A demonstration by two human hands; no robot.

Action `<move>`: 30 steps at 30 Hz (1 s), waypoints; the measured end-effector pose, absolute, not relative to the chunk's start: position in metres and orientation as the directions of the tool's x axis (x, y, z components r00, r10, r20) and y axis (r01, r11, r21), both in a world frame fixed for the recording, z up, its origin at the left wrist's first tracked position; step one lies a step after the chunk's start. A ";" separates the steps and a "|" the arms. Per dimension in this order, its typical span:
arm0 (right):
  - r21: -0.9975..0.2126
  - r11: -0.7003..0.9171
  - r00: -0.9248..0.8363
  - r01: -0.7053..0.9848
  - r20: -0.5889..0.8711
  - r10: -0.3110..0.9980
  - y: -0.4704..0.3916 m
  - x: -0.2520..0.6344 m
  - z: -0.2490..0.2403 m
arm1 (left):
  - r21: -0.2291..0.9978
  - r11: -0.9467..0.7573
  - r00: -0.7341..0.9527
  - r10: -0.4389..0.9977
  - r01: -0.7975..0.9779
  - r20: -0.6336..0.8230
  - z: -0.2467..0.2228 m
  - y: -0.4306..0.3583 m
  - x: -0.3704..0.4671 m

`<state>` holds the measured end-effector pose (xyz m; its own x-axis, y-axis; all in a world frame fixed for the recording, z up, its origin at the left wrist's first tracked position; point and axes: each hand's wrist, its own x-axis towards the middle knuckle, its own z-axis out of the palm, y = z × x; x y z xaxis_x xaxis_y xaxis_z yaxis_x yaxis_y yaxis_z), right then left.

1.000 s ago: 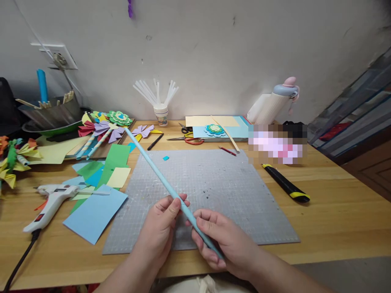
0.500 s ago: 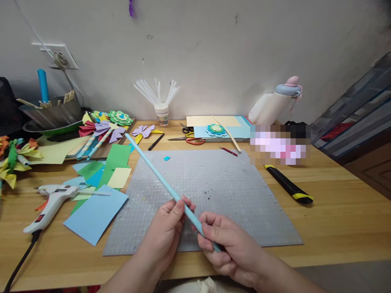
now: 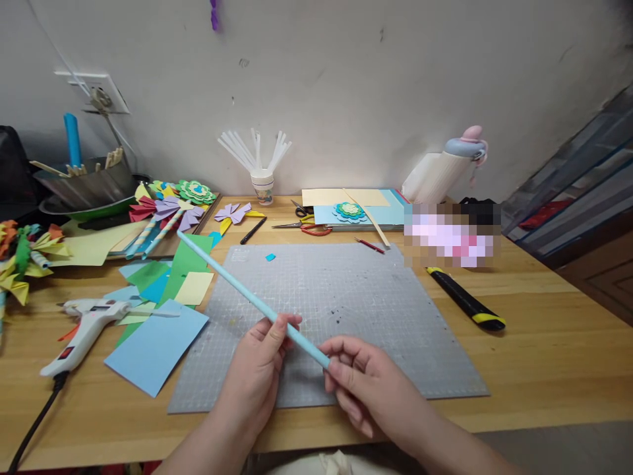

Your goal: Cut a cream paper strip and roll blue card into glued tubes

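A long, thin light-blue rolled paper tube [image 3: 237, 284] slants above the grey cutting mat [image 3: 386, 316], its far end up and to the left. My left hand [image 3: 262, 369] pinches it between thumb and fingers below its middle. At the lower right end, my right hand [image 3: 370, 389] grips the tube with thumb and index finger, the other fingers loosely curled. That end is partly hidden by the right fingertips. A small blue paper scrap [image 3: 270, 257] lies on the mat.
Left of the mat are a white glue gun [image 3: 89, 330], a blue paper sheet [image 3: 157, 349] and green paper [image 3: 185, 264]. Behind stand a cup of white sticks [image 3: 262, 188], scissors [image 3: 301, 224] and a paper flower [image 3: 349, 212]. A black-and-yellow cutter [image 3: 465, 300] lies right.
The tube has shifted left and its far end sits lower. My right hand has moved to the tube's near end, its lower fingers loosened. My left hand has moved slightly left.
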<state>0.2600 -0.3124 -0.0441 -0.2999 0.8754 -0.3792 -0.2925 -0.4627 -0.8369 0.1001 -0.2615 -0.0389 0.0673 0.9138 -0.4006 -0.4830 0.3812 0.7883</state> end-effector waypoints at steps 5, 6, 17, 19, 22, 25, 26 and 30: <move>-0.641 -0.594 -0.509 -0.485 -0.346 0.788 -0.309 0.272 -0.040 | 0.742 0.343 0.054 0.922 -0.576 -0.384 -0.030 -0.252 0.093; -0.618 -0.601 -0.520 -0.506 -0.337 0.785 -0.308 0.274 -0.039 | 0.731 0.334 0.038 0.920 -0.594 -0.390 -0.028 -0.250 0.090; -0.733 -0.508 -0.416 -0.452 -0.331 0.847 -0.309 0.268 -0.043 | 0.749 0.250 -0.013 0.945 -0.613 -0.326 -0.007 -0.242 0.078; -0.819 -0.461 -0.379 -0.341 -0.329 0.865 -0.310 0.269 -0.039 | 0.783 0.236 0.014 0.960 -0.575 -0.279 -0.008 -0.247 0.081; -0.975 -0.216 -0.218 0.056 -0.223 0.950 -0.312 0.272 -0.033 | 0.828 0.241 0.060 0.968 -0.507 -0.245 -0.014 -0.257 0.091; -0.847 0.142 -0.157 0.512 0.070 0.985 -0.314 0.274 -0.027 | 0.858 0.252 0.082 0.967 -0.448 -0.241 -0.024 -0.270 0.104; -0.781 0.208 -0.177 0.588 0.127 0.976 -0.314 0.274 -0.026 | 0.859 0.260 0.097 0.965 -0.440 -0.242 -0.026 -0.274 0.109; -0.738 0.216 -0.228 0.639 0.087 0.970 -0.313 0.271 -0.025 | 0.858 0.302 0.167 0.952 -0.416 -0.255 -0.032 -0.282 0.118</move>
